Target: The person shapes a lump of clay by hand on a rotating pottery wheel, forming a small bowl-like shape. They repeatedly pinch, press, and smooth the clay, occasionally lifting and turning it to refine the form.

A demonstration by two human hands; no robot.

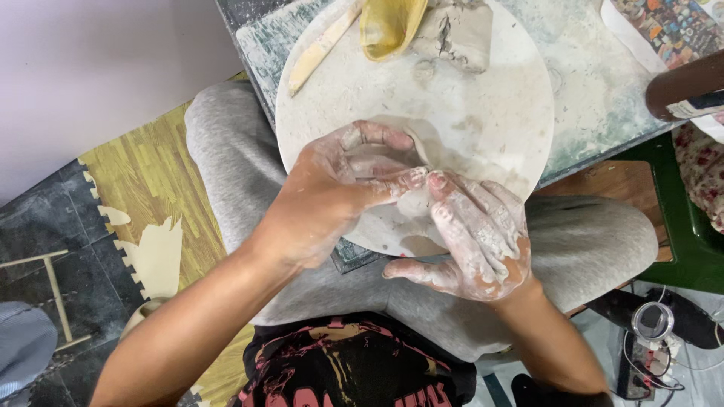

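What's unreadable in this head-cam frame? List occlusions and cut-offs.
- Small pale clay piece on the round white board, head view: mostly covered by the clay-smeared left hand and right hand, so its shape cannot be told.
- Yellow cloth, flat wooden stick and grey clay lump: cut by the top edge.
- Brown cylinder: cut by the right edge.
- Board's near rim: hidden behind both hands.

Materials and finishes at a clay-working bench.
Pale grey clay piece (392, 162), matt and damp-looking, on a round board (498, 98) with a chalky, smeared surface. Both hands, left hand (332, 192) and right hand (475, 241), are coated in drying slip. Smooth wooden stick (320, 49); glossy yellow sponge-like cloth (388, 26); soft grey knit trousers (596, 241).
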